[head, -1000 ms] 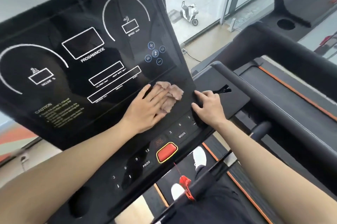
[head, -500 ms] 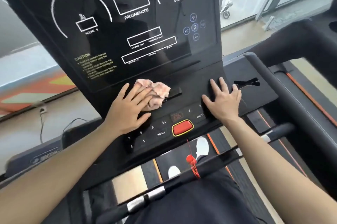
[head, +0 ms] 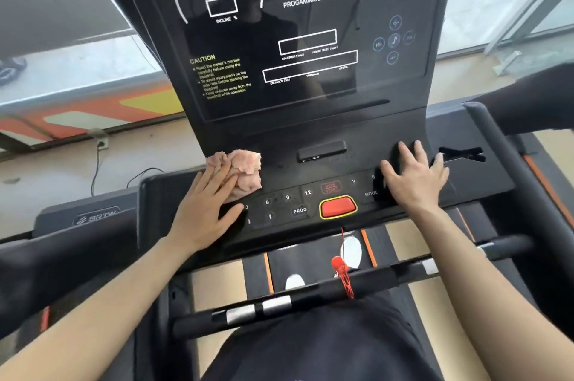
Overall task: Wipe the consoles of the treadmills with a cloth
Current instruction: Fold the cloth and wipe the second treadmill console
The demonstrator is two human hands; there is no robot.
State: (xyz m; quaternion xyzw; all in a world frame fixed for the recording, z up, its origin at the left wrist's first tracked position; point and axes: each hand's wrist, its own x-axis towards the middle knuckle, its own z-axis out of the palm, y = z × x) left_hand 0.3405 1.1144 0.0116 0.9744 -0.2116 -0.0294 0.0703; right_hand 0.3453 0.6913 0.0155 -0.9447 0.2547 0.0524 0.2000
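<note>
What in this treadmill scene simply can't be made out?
Head view only:
- Top of the console: cut off by the upper frame edge.
- Keys beside the MODE key: hidden under the right hand.
- Near part of the cloth: covered by the left hand.
- Small labels under the display boxes: blurred, too small.
</note>
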